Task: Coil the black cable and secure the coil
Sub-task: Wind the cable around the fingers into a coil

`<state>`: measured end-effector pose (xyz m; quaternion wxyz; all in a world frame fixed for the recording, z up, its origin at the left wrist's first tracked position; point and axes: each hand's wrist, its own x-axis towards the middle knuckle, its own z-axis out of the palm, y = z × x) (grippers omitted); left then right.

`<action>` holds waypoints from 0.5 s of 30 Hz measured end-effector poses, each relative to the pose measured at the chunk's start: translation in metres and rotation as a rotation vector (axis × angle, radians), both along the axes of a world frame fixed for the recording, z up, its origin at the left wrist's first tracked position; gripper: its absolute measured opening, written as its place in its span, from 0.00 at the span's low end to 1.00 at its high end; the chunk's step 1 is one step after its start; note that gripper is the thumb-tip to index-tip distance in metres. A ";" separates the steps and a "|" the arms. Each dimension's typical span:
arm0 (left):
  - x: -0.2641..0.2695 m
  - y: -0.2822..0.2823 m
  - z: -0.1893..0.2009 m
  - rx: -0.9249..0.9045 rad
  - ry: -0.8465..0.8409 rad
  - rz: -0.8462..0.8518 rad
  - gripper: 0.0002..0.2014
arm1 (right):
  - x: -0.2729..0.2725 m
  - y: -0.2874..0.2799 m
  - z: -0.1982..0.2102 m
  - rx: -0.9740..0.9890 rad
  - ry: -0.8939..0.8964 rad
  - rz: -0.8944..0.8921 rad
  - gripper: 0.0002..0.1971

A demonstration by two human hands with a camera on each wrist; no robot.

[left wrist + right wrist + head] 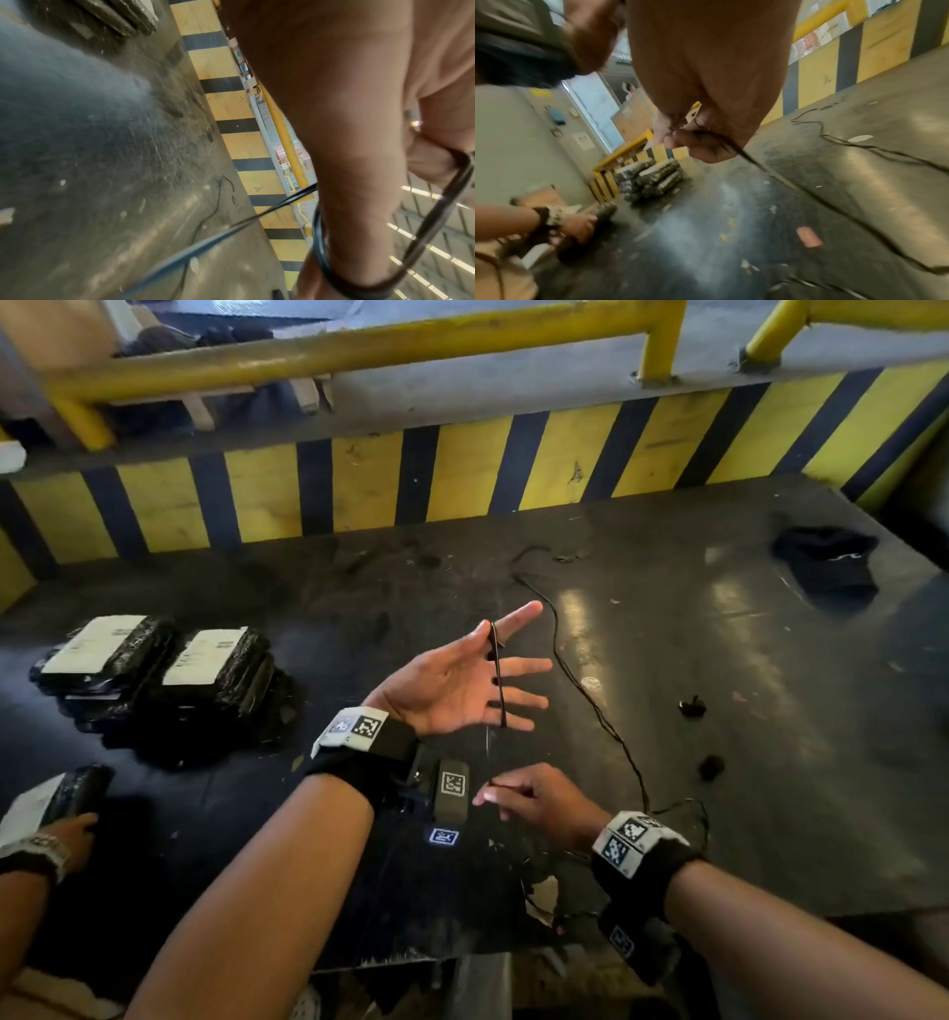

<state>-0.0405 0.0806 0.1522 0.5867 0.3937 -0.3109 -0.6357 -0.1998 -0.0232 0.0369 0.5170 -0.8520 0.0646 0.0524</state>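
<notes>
The thin black cable (590,695) trails across the dark table (770,762) toward the striped wall. Its near part is wound in a few turns (498,680) round the straight, spread fingers of my left hand (462,680), held palm-up above the table. The thumb tip lies beside the top of the turns. The left wrist view shows the loop (321,259) hanging round that hand. Lower and nearer to me, my right hand (513,796) pinches the cable between thumb and fingers (695,142). From that pinch the strand (834,205) runs off over the table.
Black wrapped packages with white labels (154,670) are stacked at the left. Another person's hand (61,834) holds one more at the lower left. A black cloth (827,562) lies far right, and small black bits (692,707) lie right of the cable. A yellow-black striped wall (462,474) bounds the back.
</notes>
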 end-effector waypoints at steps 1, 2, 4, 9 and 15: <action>0.003 -0.006 0.000 0.028 -0.032 0.024 0.25 | -0.003 0.002 0.002 -0.017 -0.015 0.019 0.12; 0.007 -0.010 -0.001 0.052 -0.058 0.053 0.24 | -0.005 0.001 0.007 -0.048 -0.030 0.042 0.12; 0.014 -0.017 -0.004 0.102 -0.086 0.104 0.23 | -0.010 -0.006 0.025 -0.123 -0.063 0.100 0.12; 0.028 -0.018 -0.016 0.290 -0.138 0.159 0.21 | -0.017 -0.046 0.065 -0.301 -0.127 0.080 0.10; 0.005 -0.019 -0.043 0.384 -0.157 0.110 0.27 | -0.009 -0.075 0.126 -0.757 -0.163 0.098 0.09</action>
